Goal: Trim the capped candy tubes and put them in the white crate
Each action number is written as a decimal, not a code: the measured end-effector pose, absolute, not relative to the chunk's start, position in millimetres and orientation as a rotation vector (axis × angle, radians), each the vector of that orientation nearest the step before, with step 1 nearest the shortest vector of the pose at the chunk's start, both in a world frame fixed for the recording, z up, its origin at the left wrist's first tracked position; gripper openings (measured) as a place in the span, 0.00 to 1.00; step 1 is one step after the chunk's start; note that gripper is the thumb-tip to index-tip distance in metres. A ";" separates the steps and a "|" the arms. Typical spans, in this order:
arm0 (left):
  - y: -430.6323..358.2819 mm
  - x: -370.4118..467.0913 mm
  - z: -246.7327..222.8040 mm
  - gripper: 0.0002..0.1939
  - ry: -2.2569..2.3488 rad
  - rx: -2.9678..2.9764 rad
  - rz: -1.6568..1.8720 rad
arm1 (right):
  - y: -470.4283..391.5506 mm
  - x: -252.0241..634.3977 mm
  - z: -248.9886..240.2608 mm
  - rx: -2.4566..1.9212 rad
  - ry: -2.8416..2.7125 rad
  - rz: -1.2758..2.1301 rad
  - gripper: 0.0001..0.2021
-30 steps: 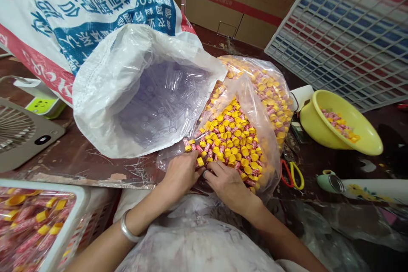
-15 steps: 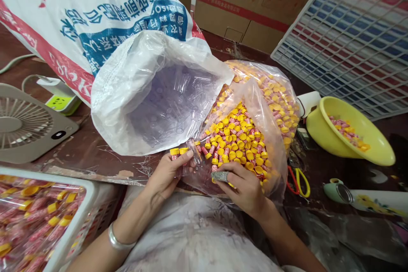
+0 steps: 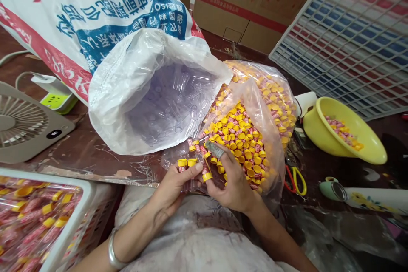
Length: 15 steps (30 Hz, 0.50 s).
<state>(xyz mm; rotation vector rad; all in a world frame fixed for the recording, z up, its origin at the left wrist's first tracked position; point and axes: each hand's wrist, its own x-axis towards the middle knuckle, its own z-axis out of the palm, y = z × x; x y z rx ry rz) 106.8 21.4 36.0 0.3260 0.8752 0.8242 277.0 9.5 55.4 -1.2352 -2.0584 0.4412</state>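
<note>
My left hand grips several clear plastic tubes upright side by side. Two have yellow caps on their tops. My right hand is closed at the left hand's fingertips, its thumb against a yellow cap with a red-and-white patterned piece, at a tube's end. A grey wrap covers its index finger. Just beyond the hands, an open clear bag holds many yellow caps with red-and-white patterned pieces. Left of it, the mouth of a white sack shows clear empty tubes.
A white basket of capped tubes stands at lower left, below a fan and power strip. At right are scissors, a yellow bowl, a flask and a white grid rack. Cartons stand behind.
My right hand has moved left from the caps to the left hand, bringing a yellow cap to a tube. The left hand has shifted slightly right and down.
</note>
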 end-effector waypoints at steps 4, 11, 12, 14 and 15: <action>17.5 107.3 37.2 0.18 0.854 0.362 0.789 | 17.1 279.3 47.2 -1.263 -2.042 0.810 0.20; 12.6 95.7 43.2 0.18 0.918 0.372 0.766 | 18.4 268.8 48.1 -1.234 -2.033 0.851 0.21; 9.3 83.4 43.8 0.17 0.948 0.436 0.752 | 19.0 272.7 52.9 -1.205 -2.115 0.867 0.25; 1.8 48.8 42.6 0.16 1.052 0.616 0.758 | 21.0 289.0 62.6 -1.191 -2.255 0.794 0.34; -0.8 28.9 40.6 0.15 1.134 0.721 0.786 | 22.1 300.4 66.1 -1.234 -2.279 0.682 0.33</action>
